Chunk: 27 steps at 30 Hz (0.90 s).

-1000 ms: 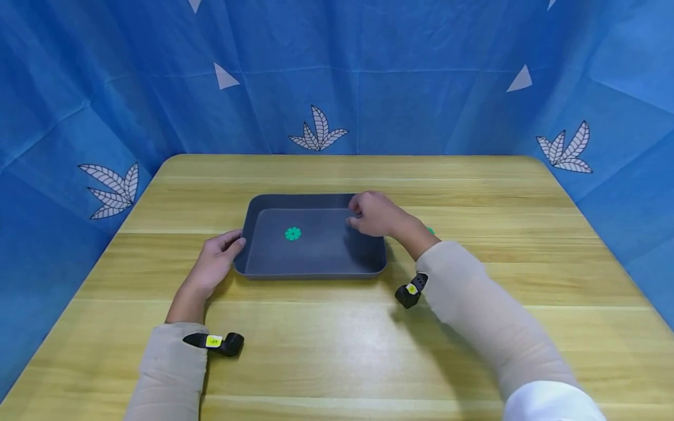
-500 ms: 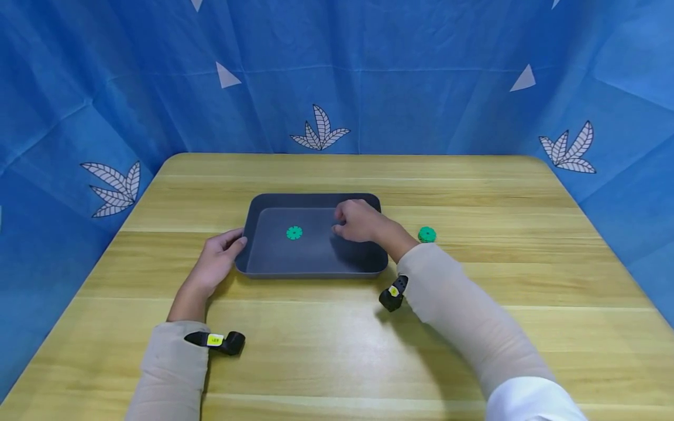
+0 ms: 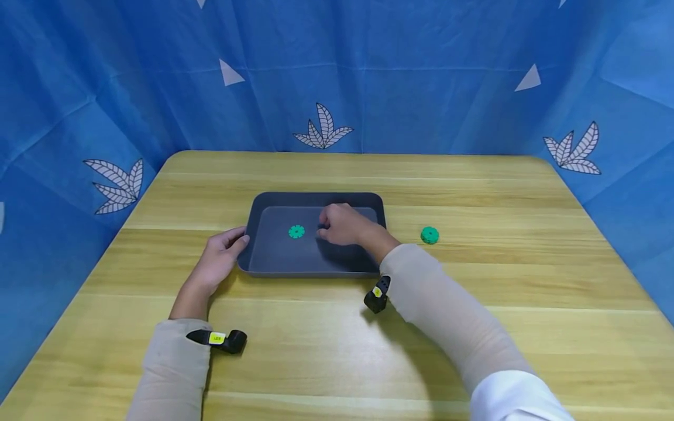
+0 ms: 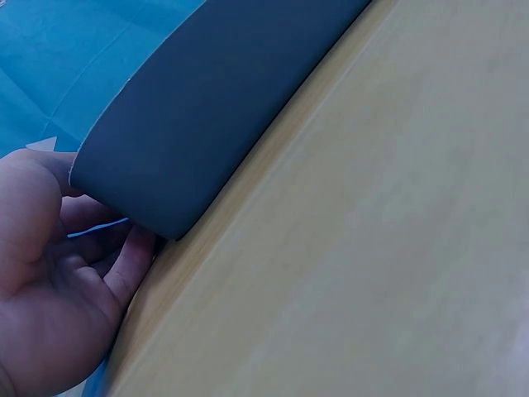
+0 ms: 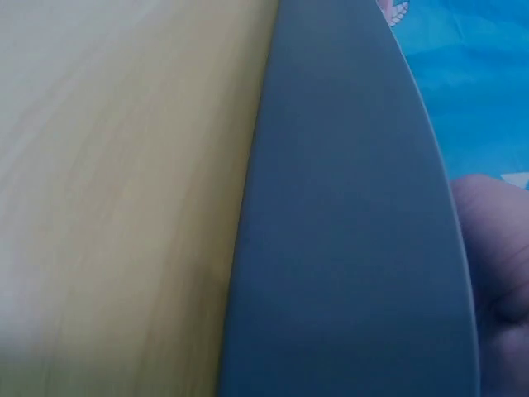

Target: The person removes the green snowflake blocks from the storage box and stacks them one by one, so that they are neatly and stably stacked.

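A dark grey rectangular tray (image 3: 279,263) lies on the wooden table. My left hand (image 3: 218,257) holds its left end, thumb over the rim and fingers against the outer wall, as the left wrist view shows with the tray wall (image 4: 190,124). One flat green notched disc (image 3: 296,232) lies on the tray floor, left of centre. Above the tray, to the right of that disc, is my right hand (image 3: 342,225) with its fingers curled. Whether it holds something is hidden by the hand. In the right wrist view the tray wall (image 5: 347,207) covers most of this hand.
A small stack of green notched discs (image 3: 429,235) stands on the table (image 3: 500,263) right of the tray. A blue patterned curtain (image 3: 400,76) hangs round the table's back and sides.
My right hand has moved left across the tray, from its right end toward the green disc, uncovering the stack behind the forearm. My left hand has kept its place on the tray.
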Each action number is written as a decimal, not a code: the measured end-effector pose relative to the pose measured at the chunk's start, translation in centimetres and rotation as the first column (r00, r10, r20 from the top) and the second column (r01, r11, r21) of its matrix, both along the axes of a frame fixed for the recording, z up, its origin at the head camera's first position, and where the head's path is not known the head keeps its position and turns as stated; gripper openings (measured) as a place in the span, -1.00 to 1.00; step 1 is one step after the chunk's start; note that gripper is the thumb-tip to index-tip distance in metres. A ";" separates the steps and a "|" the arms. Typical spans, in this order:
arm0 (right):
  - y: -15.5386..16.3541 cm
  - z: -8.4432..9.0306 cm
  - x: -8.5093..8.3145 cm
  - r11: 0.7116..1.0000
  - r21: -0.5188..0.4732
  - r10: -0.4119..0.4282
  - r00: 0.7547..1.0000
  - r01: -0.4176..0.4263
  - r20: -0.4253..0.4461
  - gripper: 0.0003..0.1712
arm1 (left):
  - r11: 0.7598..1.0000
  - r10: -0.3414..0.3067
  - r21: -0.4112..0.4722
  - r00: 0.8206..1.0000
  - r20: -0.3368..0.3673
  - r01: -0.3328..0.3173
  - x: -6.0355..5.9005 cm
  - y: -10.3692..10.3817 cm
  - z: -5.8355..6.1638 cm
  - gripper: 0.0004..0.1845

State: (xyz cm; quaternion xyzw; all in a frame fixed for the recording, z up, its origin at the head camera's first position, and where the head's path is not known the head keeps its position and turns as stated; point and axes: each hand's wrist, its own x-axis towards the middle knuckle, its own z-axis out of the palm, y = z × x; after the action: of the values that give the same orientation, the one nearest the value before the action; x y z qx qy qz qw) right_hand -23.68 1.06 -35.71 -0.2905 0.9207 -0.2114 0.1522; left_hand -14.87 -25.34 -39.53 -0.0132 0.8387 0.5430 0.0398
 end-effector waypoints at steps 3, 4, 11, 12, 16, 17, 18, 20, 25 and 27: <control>-0.6 -0.1 -0.1 1.000 -0.001 0.000 1.000 0.000 0.001 -0.67 | 1.000 -0.001 -0.002 1.000 -0.003 0.001 -0.1 0.1 -0.1 -0.47; -0.8 -0.1 -0.1 1.000 -0.001 -0.002 1.000 0.002 -0.005 -0.65 | 1.000 -0.001 -0.004 1.000 -0.005 0.001 -0.1 0.1 -0.1 -0.47; -2.3 -0.3 -0.3 1.000 -0.002 0.022 1.000 -0.022 -0.004 -0.79 | 1.000 0.004 -0.014 1.000 -0.006 -0.004 0.0 0.1 0.0 -0.48; -2.5 -0.3 -0.3 1.000 -0.005 0.022 1.000 -0.022 -0.006 -0.80 | 1.000 0.005 -0.016 1.000 -0.007 -0.005 0.0 0.2 0.1 -0.48; -3.2 -0.2 -0.5 0.999 -0.023 0.030 1.000 -0.030 0.000 -0.60 | 1.000 0.007 -0.016 1.000 -0.013 -0.007 0.1 0.2 0.1 -0.48; -3.4 -0.1 -0.5 0.999 -0.026 0.029 1.000 -0.029 0.004 -0.58 | 1.000 0.006 -0.017 1.000 -0.015 -0.006 0.1 0.2 0.2 -0.48; -3.6 -0.1 -0.5 0.999 -0.029 0.030 0.999 -0.030 0.011 -0.55 | 1.000 0.005 -0.017 1.000 -0.015 -0.005 0.1 0.2 0.2 -0.48; -3.9 -0.1 -0.5 0.999 -0.024 0.035 0.999 -0.035 0.020 -0.52 | 1.000 0.003 -0.014 1.000 -0.015 -0.004 0.1 0.2 0.2 -0.49; -4.5 -0.3 -0.6 0.999 -0.009 0.033 0.998 -0.033 0.048 -0.51 | 1.000 0.000 -0.014 1.000 -0.015 -0.001 0.0 0.1 0.1 -0.48; -4.7 -0.3 -0.7 0.999 -0.008 0.031 0.998 -0.031 0.056 -0.50 | 1.000 -0.003 -0.009 1.000 -0.018 0.003 0.0 0.1 0.1 -0.48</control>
State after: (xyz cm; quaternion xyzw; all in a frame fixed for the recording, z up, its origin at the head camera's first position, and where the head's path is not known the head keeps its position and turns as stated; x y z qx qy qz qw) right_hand -24.35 -3.64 -36.02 -0.2993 0.9107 -0.2205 0.1801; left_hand -14.88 -25.24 -39.41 -0.0074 0.8415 0.5393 0.0331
